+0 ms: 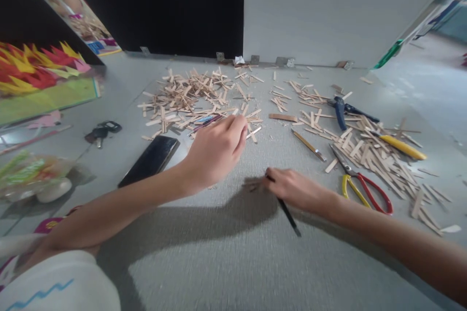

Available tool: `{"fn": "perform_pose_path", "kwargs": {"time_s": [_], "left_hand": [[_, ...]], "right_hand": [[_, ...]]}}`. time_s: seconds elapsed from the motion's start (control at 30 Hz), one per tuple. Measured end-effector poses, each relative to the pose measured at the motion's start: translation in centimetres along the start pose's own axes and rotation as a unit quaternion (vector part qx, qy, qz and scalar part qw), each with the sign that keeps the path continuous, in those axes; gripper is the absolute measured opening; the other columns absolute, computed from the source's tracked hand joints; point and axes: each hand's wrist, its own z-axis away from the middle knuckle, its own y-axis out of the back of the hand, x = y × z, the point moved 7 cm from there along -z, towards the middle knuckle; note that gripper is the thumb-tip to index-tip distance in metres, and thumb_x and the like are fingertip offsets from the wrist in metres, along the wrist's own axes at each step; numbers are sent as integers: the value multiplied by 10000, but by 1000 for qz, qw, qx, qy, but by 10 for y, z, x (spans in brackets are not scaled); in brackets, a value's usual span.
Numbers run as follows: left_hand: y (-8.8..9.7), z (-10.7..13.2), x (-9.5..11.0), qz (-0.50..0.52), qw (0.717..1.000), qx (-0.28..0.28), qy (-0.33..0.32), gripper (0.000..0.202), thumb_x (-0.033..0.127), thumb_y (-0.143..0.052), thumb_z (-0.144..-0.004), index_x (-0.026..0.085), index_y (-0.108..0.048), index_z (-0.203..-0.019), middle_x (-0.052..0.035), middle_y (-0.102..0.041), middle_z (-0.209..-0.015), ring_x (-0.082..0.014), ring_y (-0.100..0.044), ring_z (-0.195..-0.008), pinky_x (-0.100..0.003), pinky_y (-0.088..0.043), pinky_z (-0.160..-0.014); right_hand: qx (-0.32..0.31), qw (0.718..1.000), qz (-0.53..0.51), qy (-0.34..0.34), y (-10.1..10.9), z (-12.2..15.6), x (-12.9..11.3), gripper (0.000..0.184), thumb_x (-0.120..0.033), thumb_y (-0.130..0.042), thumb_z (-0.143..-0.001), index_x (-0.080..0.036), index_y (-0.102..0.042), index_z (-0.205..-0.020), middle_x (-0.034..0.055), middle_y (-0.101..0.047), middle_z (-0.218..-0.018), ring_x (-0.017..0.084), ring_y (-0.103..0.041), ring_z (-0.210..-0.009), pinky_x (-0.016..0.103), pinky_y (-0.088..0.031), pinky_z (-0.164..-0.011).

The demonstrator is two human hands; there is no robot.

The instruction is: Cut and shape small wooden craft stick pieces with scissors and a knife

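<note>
My left hand (221, 148) is raised over the near side of a pile of flat wooden sticks (191, 87). Its fingers are curled together, and their tips are hidden from me. Lower and to the right, my right hand (288, 184) rests near the grey tabletop (233, 257) with its fingers closed around a slim black tool (290, 218). The tool's rear end sticks out toward me below the palm; a dark bit shows at the fingertips. A shadow covers the surface just left of that hand.
Right of my right hand lie red-and-yellow-handled scissors (352, 175), a pencil-like yellow tool (308, 145), blue-handled pliers (340, 112), a yellow-handled cutter (403, 147) and more sticks (381, 165). A black phone (149, 160) and keys (100, 133) are left. A person (71, 0) is behind the panels.
</note>
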Motion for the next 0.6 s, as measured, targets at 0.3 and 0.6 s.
{"fn": "perform_pose_path", "kwargs": {"time_s": [0.3,0.6], "left_hand": [[1,1,-2,4,1000,7,6,208,112,-458,-1073,159,-628,-963,-44,-749,-811,-144,-621,-578,-267,-424,-536],[9,6,-3,3,999,49,-5,245,105,-448,-1108,136,-670,-1206,0,-756,-744,-129,-660,-559,-237,-408,-497]], "right_hand": [[0,986,26,-165,-10,-32,145,82,-221,-682,-1071,-147,-711,-1052,39,-720,-998,158,-665,-736,298,-566,-667],[33,985,33,-165,13,-16,104,235,14,-494,-992,-134,-671,-948,81,-671,-932,136,-486,-600,293,-330,-578]]}}
